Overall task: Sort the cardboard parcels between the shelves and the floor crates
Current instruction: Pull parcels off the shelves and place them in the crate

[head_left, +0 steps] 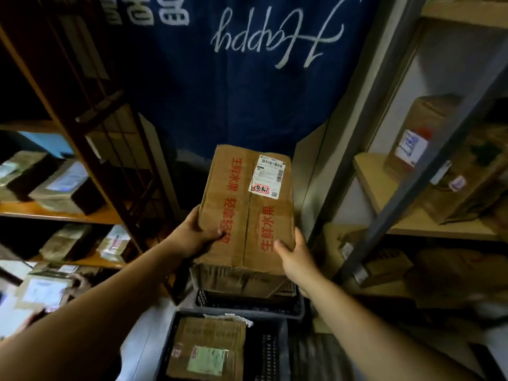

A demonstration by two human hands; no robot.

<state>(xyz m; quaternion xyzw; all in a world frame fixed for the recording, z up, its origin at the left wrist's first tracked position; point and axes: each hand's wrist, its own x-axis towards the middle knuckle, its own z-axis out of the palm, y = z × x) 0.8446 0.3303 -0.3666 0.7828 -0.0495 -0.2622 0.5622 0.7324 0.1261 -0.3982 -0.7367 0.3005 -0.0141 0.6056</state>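
Note:
A brown cardboard parcel (242, 204) with red printed characters and a white shipping label is held in the middle of the view, above the floor crates. My left hand (192, 235) grips its left edge, thumb on top. My right hand (294, 257) grips its right near corner. Directly under it a dark crate (247, 305) holds another cardboard box (236, 279). A nearer dark crate (272, 353) holds a flat parcel (209, 350) with a green label.
A wooden shelf unit (82, 210) on the left carries several wrapped parcels. A metal shelf unit (412, 221) on the right carries brown boxes (420, 138). A dark blue cloth (233, 78) with white writing hangs behind. More boxes sit under the right shelf.

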